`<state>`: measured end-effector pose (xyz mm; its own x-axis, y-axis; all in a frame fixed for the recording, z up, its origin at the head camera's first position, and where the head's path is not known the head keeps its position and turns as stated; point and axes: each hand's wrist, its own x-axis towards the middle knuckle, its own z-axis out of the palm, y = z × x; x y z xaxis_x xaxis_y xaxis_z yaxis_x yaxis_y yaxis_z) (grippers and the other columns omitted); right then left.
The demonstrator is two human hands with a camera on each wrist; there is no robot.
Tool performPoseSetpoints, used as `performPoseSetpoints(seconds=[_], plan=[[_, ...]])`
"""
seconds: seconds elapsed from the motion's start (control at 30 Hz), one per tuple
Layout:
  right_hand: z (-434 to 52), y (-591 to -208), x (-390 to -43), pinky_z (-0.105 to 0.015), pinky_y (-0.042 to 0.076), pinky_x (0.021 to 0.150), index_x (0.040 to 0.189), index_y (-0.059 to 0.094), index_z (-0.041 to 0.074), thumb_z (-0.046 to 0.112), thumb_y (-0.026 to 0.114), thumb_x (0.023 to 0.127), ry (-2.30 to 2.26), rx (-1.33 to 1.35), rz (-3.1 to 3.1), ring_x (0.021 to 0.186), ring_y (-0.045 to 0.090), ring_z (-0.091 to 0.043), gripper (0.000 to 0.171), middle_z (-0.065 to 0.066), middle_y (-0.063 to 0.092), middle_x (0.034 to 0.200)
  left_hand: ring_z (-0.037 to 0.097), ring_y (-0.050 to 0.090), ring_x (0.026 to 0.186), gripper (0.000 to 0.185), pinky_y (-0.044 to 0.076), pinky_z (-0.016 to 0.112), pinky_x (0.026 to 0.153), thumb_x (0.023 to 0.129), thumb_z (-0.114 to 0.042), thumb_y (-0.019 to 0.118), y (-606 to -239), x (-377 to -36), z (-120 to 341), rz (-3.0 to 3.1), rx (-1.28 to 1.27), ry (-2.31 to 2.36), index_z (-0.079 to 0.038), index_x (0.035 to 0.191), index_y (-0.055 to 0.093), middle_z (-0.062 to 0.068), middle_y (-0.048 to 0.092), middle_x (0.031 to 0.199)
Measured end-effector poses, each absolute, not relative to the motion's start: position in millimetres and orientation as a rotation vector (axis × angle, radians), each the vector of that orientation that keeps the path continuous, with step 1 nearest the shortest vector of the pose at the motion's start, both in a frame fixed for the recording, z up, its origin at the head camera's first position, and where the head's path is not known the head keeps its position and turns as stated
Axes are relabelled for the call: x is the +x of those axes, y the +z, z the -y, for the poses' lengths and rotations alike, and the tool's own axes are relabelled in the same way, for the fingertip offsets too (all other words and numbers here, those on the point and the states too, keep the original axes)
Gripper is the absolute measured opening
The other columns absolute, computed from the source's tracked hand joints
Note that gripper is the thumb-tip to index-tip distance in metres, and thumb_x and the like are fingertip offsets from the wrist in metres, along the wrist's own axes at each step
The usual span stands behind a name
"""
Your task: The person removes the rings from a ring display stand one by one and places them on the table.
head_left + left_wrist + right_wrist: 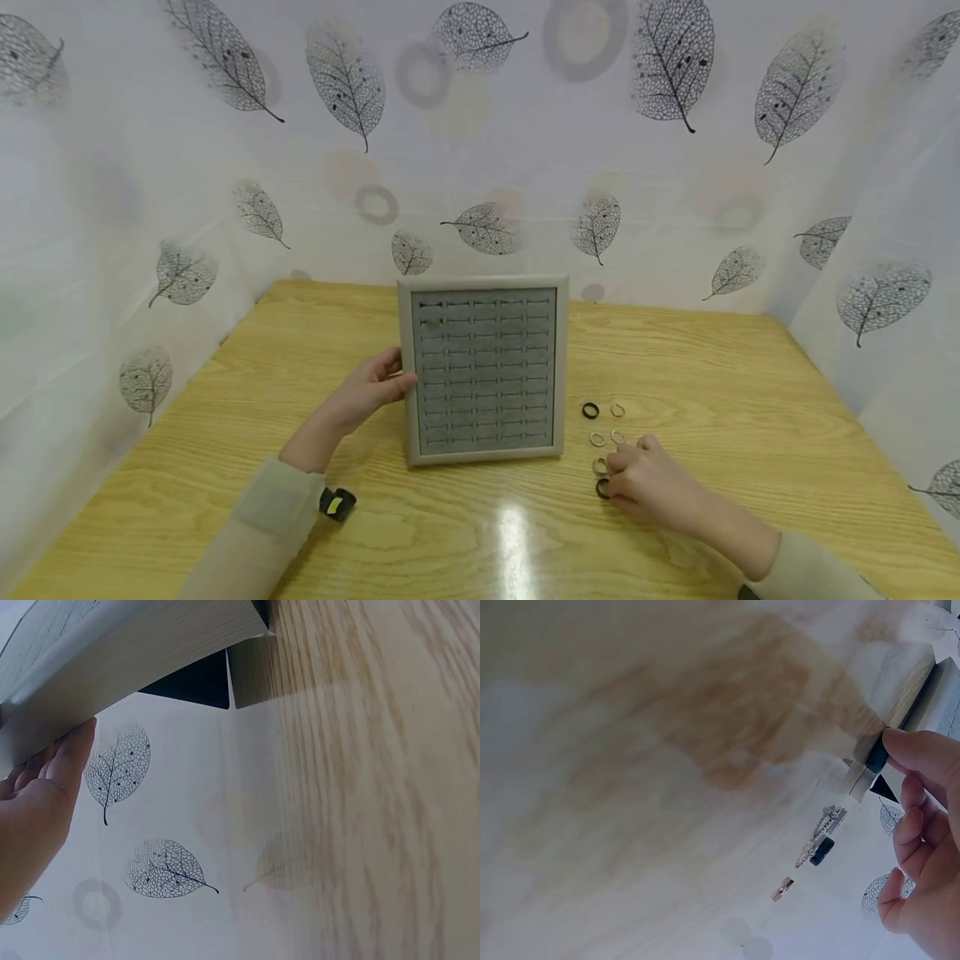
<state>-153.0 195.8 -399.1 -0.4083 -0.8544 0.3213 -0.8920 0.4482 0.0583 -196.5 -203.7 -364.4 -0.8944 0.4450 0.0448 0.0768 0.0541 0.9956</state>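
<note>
A square grey velvet-lined ring display tray with a pale frame point(411, 375) stands at the middle of the light wood-grain bench point(712, 367), rows of slots across its face. The left hand point(372, 387) rests against the tray's 9 o'clock edge, fingers laid nearly straight along the frame with the thumb low by the edge; the left wrist view shows the fingertips point(71, 754) pressed to the pale side of the frame. On that wrist sits a small black device with a yellow patch point(337, 503), over a beige sleeve point(262, 525).

At the tray's 4 o'clock lies a loose cluster of rings on the bench. Farthest from the person are a black band ring point(590, 410) and, just beside it at its 3 o'clock, a thin gold-toned ring point(617, 410). Nearer come two thin silver rings point(597, 438), then a wider silver ring point(600, 465). The right hand point(648, 483) is down on the bench at the near end of the cluster, fingers curled, its fingertips pinching a second dark band ring point(603, 488); in the right wrist view the thumb and forefinger close on this dark ring point(877, 756) against the wood, the remaining rings lined up beyond it
</note>
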Motion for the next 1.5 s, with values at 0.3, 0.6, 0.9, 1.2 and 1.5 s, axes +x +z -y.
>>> performPoseSetpoints(seconds=[0.3, 0.6, 0.9, 1.2, 1.5], plan=[[-196, -384, -158, -0.026, 0.018, 0.06, 0.065, 0.065, 0.022, 0.015, 0.081, 0.051, 0.308, 1.39, 2.352, 0.061, 0.035, -0.002, 0.023, 0.014, 0.041, 0.068, 0.025, 0.046, 0.11, 0.056, 0.041, 0.037, 0.089, 0.091, -0.017, 0.05, -366, -197, 204, -2.061, 0.543, 1.924, 0.003, 0.136, 0.022, 0.023, 0.039, 0.127], [-191, -362, -169, -0.024, 0.022, 0.056, 0.076, 0.068, 0.015, 0.011, 0.081, 0.05, 0.358, 1.323, 2.257, 0.06, 0.038, -0.005, 0.03, 0.009, 0.044, 0.071, 0.027, 0.044, 0.111, 0.059, 0.04, 0.036, 0.089, 0.091, -0.019, 0.051, -366, -196, 204, -2.058, 0.551, 1.929, 0.003, 0.137, 0.021, 0.024, 0.038, 0.128], [-162, -347, -179, -0.027, 0.03, 0.055, 0.077, 0.068, 0.012, 0.013, 0.076, 0.06, 0.425, 1.276, 2.183, 0.063, 0.041, -0.008, 0.019, 0.007, 0.048, 0.071, 0.028, 0.044, 0.112, 0.058, 0.04, 0.037, 0.089, 0.091, -0.018, 0.05, -365, -195, 203, -2.074, 0.539, 1.914, 0.002, 0.137, 0.021, 0.023, 0.038, 0.128], [-124, -332, -195, -0.03, 0.038, 0.053, 0.078, 0.068, 0.006, 0.018, 0.066, 0.079, 0.584, 1.313, 2.014, 0.061, 0.045, -0.013, 0.012, 0.002, 0.052, 0.069, 0.029, 0.043, 0.113, 0.059, 0.04, 0.037, 0.09, 0.092, -0.019, 0.05, -364, -195, 204, -2.078, 0.534, 1.911, 0.002, 0.138, 0.02, 0.023, 0.037, 0.129], [-84, -317, -209, -0.026, 0.035, 0.054, 0.079, 0.067, 0.004, 0.003, 0.076, 0.063, 0.72, 1.306, 1.979, 0.062, 0.043, -0.014, 0.019, -0.003, 0.052, 0.069, 0.028, 0.044, 0.112, 0.059, 0.041, 0.037, 0.089, 0.091, -0.019, 0.05, -365, -196, 203, -2.071, 0.548, 1.92, 0.003, 0.137, 0.021, 0.024, 0.037, 0.129]])
